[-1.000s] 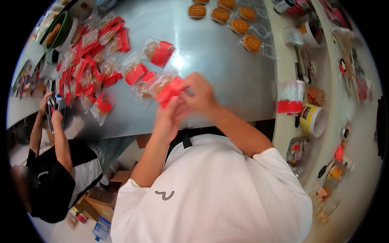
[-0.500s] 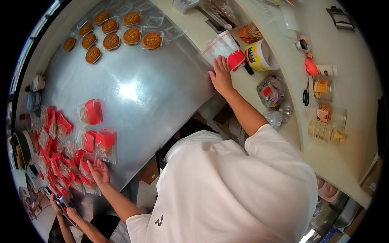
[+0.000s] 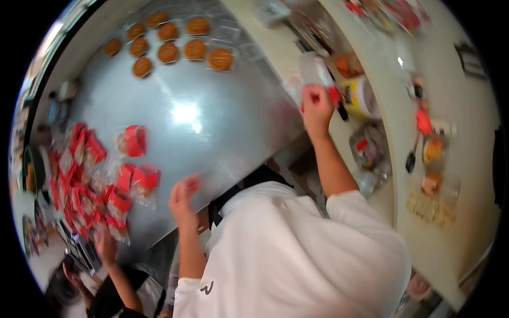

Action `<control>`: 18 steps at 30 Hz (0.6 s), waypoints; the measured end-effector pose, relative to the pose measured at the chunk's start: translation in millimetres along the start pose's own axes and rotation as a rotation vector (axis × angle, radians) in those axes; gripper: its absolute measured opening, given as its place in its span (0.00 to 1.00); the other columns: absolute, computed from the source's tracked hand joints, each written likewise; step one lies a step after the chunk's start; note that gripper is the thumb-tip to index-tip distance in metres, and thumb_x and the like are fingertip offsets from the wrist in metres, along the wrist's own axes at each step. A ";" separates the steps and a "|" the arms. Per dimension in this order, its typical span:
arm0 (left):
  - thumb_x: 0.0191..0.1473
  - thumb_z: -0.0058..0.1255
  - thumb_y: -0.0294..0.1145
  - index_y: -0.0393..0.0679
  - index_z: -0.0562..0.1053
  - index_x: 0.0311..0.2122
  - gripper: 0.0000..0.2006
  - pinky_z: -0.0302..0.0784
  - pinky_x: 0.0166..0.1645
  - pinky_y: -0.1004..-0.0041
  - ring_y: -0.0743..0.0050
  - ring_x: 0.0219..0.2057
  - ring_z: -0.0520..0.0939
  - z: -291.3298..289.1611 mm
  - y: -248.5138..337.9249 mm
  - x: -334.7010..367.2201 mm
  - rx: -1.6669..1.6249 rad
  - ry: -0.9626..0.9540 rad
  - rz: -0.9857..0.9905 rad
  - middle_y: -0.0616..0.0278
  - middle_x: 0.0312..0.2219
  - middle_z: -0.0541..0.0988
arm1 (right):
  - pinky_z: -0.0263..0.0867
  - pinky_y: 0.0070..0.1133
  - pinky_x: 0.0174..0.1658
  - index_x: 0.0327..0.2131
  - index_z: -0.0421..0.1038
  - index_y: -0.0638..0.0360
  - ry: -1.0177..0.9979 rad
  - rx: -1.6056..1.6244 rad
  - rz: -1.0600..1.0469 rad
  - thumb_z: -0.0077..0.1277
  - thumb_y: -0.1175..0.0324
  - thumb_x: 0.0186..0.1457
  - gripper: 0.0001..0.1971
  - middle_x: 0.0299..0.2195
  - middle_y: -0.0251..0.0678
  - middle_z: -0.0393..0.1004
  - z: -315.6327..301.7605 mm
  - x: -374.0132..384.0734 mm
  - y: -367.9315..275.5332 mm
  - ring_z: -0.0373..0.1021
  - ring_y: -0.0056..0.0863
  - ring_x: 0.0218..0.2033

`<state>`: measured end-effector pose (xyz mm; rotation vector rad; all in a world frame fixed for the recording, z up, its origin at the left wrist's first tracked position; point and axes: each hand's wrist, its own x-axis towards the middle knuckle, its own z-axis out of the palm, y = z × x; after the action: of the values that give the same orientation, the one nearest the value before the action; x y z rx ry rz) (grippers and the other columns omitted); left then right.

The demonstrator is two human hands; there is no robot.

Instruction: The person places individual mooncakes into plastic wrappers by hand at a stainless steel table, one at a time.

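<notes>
My right hand (image 3: 318, 110) is curled closed at the stack of clear-and-red plastic bags (image 3: 313, 71) on the counter at the right of the metal table. Red shows between and beside its fingers, but blur hides what they grip. Over the table's near edge, my left hand (image 3: 184, 197) hangs in the air, smeared by motion. Left of it lie a few packed cookies in clear bags with red tops, one bag (image 3: 144, 180) being the closest. Beyond them spreads a pile of similar red-topped bags (image 3: 85, 191). Round brown patterned cookies (image 3: 195, 49), several in clear trays, sit at the far side.
A co-worker's hand (image 3: 105, 245) is beside the bag pile at lower left. On the right counter stand a yellow-and-white tub (image 3: 361, 97) and a clear container of small packets (image 3: 369, 146). Scissors (image 3: 411, 159) and jars (image 3: 435, 151) are farther right.
My left hand has left the bag pile and moved right, over the table edge. My right hand has gone from lying spread by the bags to curled closed. The co-worker's hand has reached toward the pile.
</notes>
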<state>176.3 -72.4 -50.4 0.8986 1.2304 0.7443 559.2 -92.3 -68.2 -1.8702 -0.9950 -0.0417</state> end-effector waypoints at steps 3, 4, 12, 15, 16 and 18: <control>0.57 0.43 0.39 0.34 0.55 0.57 0.27 0.62 0.56 0.63 0.61 0.49 0.71 62.0 18.7 20.2 -0.433 -0.263 0.047 0.50 0.51 0.67 | 0.65 0.26 0.41 0.31 0.69 0.59 -0.470 0.345 -0.082 0.51 0.77 0.47 0.05 0.32 0.37 0.73 48.9 -60.4 -121.9 0.70 0.33 0.34; 0.58 0.42 0.40 0.35 0.57 0.55 0.25 0.64 0.54 0.66 0.63 0.49 0.72 64.9 29.4 24.5 -0.422 -0.103 -0.016 0.51 0.49 0.68 | 0.65 0.25 0.41 0.32 0.70 0.60 -0.660 0.439 -0.183 0.50 0.77 0.47 0.06 0.35 0.39 0.73 69.0 -85.7 -153.5 0.69 0.35 0.37; 0.57 0.39 0.27 0.36 0.62 0.48 0.13 0.72 0.49 0.66 0.65 0.43 0.76 -79.9 34.9 64.9 -0.854 0.358 0.027 0.54 0.42 0.73 | 0.64 0.25 0.47 0.43 0.70 0.62 -1.022 0.565 -0.219 0.44 0.73 0.50 0.15 0.38 0.43 0.73 259.6 -1.4 -215.6 0.70 0.31 0.40; 0.57 0.38 0.24 0.36 0.60 0.50 0.16 0.72 0.50 0.62 0.63 0.45 0.75 -102.0 63.4 74.3 -0.856 0.313 0.063 0.53 0.44 0.71 | 0.39 0.30 0.63 0.60 0.45 0.62 -0.691 0.047 -0.663 0.49 0.61 0.50 0.37 0.62 0.48 0.39 417.2 90.5 -202.0 0.39 0.41 0.63; 0.56 0.38 0.23 0.36 0.59 0.51 0.17 0.72 0.50 0.62 0.63 0.45 0.74 -108.0 69.6 77.2 -0.846 0.336 0.086 0.53 0.45 0.70 | 0.36 0.30 0.64 0.60 0.42 0.64 -0.704 -0.150 -0.674 0.48 0.58 0.50 0.39 0.62 0.49 0.37 457.1 112.3 -205.2 0.36 0.41 0.64; 0.55 0.39 0.21 0.37 0.57 0.54 0.20 0.73 0.50 0.62 0.62 0.47 0.74 -123.4 73.8 83.4 -0.862 0.391 0.098 0.52 0.48 0.68 | 0.32 0.32 0.64 0.60 0.39 0.65 -0.763 -0.421 -0.670 0.47 0.54 0.51 0.41 0.63 0.50 0.35 505.4 123.1 -212.4 0.33 0.42 0.64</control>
<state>70.9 55.2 -34.8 0.0967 1.0349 1.4273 314.3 410.6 -121.5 -1.8520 -2.2589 0.0779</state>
